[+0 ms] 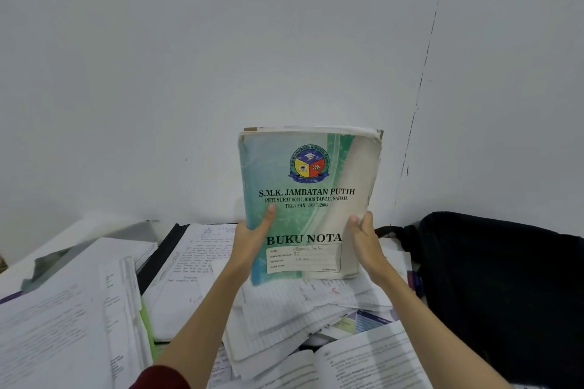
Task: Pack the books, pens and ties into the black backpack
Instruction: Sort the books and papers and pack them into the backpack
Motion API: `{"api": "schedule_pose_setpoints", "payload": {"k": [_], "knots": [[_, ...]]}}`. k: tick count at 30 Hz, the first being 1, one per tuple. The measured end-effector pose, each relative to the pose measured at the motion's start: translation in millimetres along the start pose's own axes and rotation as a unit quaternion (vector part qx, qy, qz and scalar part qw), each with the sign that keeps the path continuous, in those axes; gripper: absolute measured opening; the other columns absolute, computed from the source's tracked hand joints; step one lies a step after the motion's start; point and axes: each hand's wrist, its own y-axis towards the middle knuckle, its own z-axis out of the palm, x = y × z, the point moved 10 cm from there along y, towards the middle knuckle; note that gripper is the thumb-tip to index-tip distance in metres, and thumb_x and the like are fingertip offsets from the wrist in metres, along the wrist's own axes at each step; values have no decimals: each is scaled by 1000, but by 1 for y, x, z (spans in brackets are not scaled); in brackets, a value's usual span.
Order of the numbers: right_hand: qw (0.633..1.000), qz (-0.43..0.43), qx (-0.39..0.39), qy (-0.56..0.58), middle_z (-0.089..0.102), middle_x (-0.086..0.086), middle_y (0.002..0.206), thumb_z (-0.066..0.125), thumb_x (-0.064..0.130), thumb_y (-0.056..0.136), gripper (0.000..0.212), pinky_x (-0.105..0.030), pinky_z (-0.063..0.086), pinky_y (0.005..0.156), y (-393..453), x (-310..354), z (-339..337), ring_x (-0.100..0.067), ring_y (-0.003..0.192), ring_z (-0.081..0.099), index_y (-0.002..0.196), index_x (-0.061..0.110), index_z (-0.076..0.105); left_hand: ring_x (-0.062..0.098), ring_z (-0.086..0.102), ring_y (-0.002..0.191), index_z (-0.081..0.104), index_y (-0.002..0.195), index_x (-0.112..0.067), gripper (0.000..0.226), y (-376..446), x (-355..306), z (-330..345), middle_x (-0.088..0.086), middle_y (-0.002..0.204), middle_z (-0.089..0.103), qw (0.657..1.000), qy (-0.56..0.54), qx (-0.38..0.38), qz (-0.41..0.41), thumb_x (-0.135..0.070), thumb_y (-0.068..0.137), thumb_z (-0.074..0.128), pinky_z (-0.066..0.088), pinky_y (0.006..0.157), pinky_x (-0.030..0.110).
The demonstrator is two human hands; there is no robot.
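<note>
Along the left side of the counter (104,227) lies a thick stack of loose printed papers (69,309), and beside it, toward the middle, a handwritten sheet (189,259) sits on a dark folder. The left hand (252,243) grips the lower left edge of the notebook (303,199), thumb pressed flat on the front cover, while the right hand (363,240) grips its lower right edge, so both hands hold it upright above the middle of the counter, cover facing the camera and clear of everything below. The notebook is a worn green-and-white exercise book with a school crest, the printed title "BUKU NOTA" and a filled-in name label; its corners are frayed, the right edge is curled and the pages look swollen, so it will likely bend if pushed in carelessly. Under it spreads a messy heap of lined sheets (284,309), and an open printed book (363,357) lies at the near edge. At the right edge of the counter sits the black backpack (493,287); whether it is open, or what it contains, cannot be told. Judging by this, packing looks early: only 1 book is in hand, much paper is still out, and no pens or ties are visible.
</note>
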Motion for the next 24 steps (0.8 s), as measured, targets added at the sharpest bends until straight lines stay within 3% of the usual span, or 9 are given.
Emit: {"api": "schedule_pose_setpoints", "payload": {"k": [2, 5, 10, 14, 16, 19, 22, 24], "knots": [[1000, 5, 13, 27, 41, 3, 104, 27, 30, 104, 26, -38, 36, 93, 0, -2, 2, -14, 103, 39, 113, 6, 32, 16, 69, 77, 62, 96, -20, 33, 0, 2, 0, 1, 84, 72, 1000, -7, 4, -5, -49, 81, 61, 53, 61, 25], [998, 13, 13, 68, 48, 0, 119, 34, 33, 101, 29, -35, 35, 92, 5, -8, 1, -20, 112, 45, 119, 10, 36, 18, 71, 79, 63, 99, -21, 30, -1, 1, 2, 2, 86, 74, 999, -21, 25, -6, -45, 80, 64, 55, 63, 27], [999, -18, -8, 41, 49, 6, 124, 39, 29, 101, 33, -30, 35, 94, 4, -6, -1, -16, 113, 46, 128, 11, 36, 13, 69, 76, 65, 102, -17, 26, -2, 4, 5, 1, 87, 73, 999, 22, 45, -3, -29, 80, 71, 51, 56, 18], [997, -39, 4, 63, 63, 7, 109, 50, 18, 97, 22, -28, 47, 81, 5, 17, -13, -18, 103, 59, 119, 22, 52, 23, 69, 83, 62, 108, -8, 42, 0, -12, -1, 9, 92, 71, 999, 26, 17, 10, -32, 76, 74, 57, 68, 31], [993, -32, 36, 109, 68, 2, 105, 58, 14, 92, 22, -29, 52, 75, 1, 41, -24, -19, 93, 65, 114, 18, 57, 25, 70, 81, 62, 105, -7, 40, -1, -31, 0, 11, 91, 71, 999, 15, 28, 15, -29, 74, 75, 58, 69, 35], [976, 28, 122, 176, 71, -13, 107, 75, 18, 76, 41, -42, 56, 83, -12, 65, -41, -29, 94, 69, 114, 10, 61, 23, 72, 74, 65, 102, -7, 33, -14, -61, 18, 11, 87, 74, 995, -10, 95, -5, -23, 75, 75, 58, 59, 31], [957, 90, 208, 183, 72, -14, 102, 71, 21, 70, 40, -40, 58, 81, -37, 72, -52, -26, 90, 71, 107, 9, 66, 26, 71, 75, 66, 105, -5, 44, -33, -75, 47, 14, 92, 73, 983, -4, 177, -37, -25, 67, 76, 59, 62, 34], [952, 99, 218, 191, 73, -13, 97, 73, 9, 73, 34, -37, 60, 71, -51, 72, -64, -25, 84, 72, 106, 7, 64, 28, 71, 75, 65, 106, -5, 43, -43, -74, 65, 16, 94, 73, 976, 9, 209, -60, -23, 69, 76, 59, 61, 36]]}}
